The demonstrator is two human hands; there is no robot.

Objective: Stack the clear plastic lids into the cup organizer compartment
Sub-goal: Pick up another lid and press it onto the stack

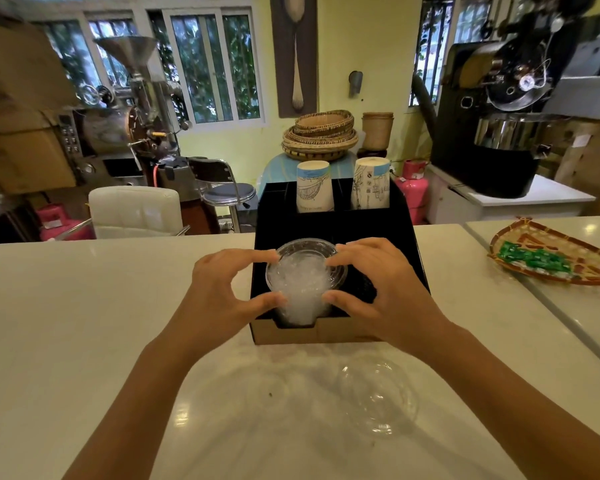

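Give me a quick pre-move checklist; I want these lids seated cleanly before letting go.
1. Both hands on the lid stack: ok, left hand and right hand pinch its sides.
2. Stack inside the organizer front compartment: ok.
3. Stack fully seated: cannot tell.
4. Top lid level: not ok, slightly tilted.
5. Loose lids left on counter: not ok, dome lid remains.
6. Paper cups undisturbed: ok.
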